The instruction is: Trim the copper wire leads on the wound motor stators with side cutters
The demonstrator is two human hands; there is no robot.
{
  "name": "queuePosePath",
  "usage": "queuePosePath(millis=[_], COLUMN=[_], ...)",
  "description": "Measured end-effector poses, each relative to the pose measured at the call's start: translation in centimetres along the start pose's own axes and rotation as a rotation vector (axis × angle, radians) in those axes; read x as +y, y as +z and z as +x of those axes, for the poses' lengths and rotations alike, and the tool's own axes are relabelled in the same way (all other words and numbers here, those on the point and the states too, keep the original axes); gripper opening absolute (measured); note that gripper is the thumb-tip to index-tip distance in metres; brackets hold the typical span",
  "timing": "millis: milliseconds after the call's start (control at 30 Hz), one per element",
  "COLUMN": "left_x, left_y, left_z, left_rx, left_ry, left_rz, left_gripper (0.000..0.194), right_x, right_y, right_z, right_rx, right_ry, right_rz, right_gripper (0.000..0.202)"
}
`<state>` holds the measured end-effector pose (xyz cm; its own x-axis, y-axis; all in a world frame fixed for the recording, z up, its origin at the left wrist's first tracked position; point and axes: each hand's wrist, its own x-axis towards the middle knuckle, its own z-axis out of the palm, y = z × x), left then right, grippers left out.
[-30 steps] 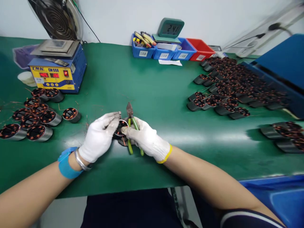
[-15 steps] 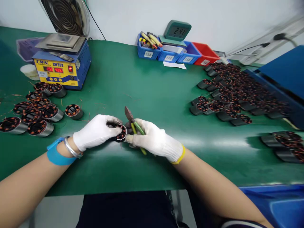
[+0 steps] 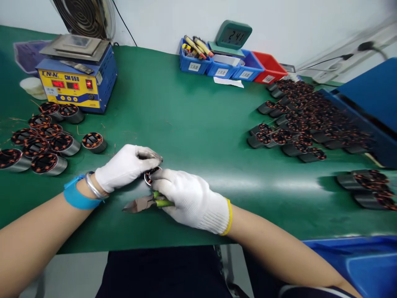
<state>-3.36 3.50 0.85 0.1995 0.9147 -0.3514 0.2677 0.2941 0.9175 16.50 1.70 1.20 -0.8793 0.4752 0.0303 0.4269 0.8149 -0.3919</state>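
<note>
Holding the wound ring (image 3: 148, 178) just left of the middle, over the green table (image 3: 192, 124); cannot tell whether resting on it. Steadying from nine o'clock with the left hand (image 3: 125, 166), bent around the far edge in a partly hidden grip. Reaching onto the rim from four o'clock with the right hand (image 3: 187, 198), while clasping green-handled cutters (image 3: 140, 204) in the same palm, aimed towards nine o'clock, clear of the ring. Probably partway through this piece, judging by both hands at the rim. Seen between nine and ten o'clock: a small cluster of similar rings (image 3: 36, 147), several with long ends sticking out; between two and three o'clock: a much larger batch (image 3: 305, 118). Unable to tell finished from unfinished
</note>
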Motion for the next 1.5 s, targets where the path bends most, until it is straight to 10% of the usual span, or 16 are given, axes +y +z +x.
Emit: queuePosePath(millis=[200,367,467,600,767,1033,1200,1300,1367,1500], left_x=[-0.2,-0.1,-0.1,-0.1,0.3,1.1,1.4,1.5,1.5,1.6], left_y=[-1.4,-1.2,0.0,1.6,2.6,-0.2,-3.9,-3.4,-2.5,-1.8], left_z=[0.2,-0.3,-0.7,-0.9,-0.9,0.5,-0.8,-1.1,-1.1,-1.0], left_rx=[0.594,0.06,-0.041,0.118,0.249,0.627,0.08,-0.138,-0.024,0.562], left_ry=[0.259,0.017,-0.028,0.011,-0.004,0.195,-0.03,0.028,0.092,0.21], left_rz=[-0.511,-0.466,-0.27,-0.211,-0.217,-0.164,0.556,0.606,0.495,0.181], left_gripper=[0.01,0.06,0.082,0.065,0.059,0.049,0.029,0.035,0.034,0.028], right_x=[-0.9,-0.1,1.2,2.4,1.5,0.6,0.6,0.6,0.6,0.5], right_y=[0.3,-0.5,-1.6,-2.4,-1.2,0.1,0.2,0.2,0.2,0.1], right_z=[-0.2,-0.5,-0.4,-0.2,0.0,0.7,0.6,0.5,0.5,0.5], right_rx=[0.023,0.167,0.315,0.332,0.17,0.077,0.093,0.107,0.115,0.103], right_ry=[0.105,0.145,0.342,0.537,0.009,-0.049,-0.035,-0.039,-0.041,-0.034], right_rz=[0.034,0.35,0.459,0.362,0.271,0.199,0.207,0.223,0.225,0.248], right_gripper=[0.032,0.035,0.031,0.027,0.028,0.033,0.032,0.031,0.031,0.033])
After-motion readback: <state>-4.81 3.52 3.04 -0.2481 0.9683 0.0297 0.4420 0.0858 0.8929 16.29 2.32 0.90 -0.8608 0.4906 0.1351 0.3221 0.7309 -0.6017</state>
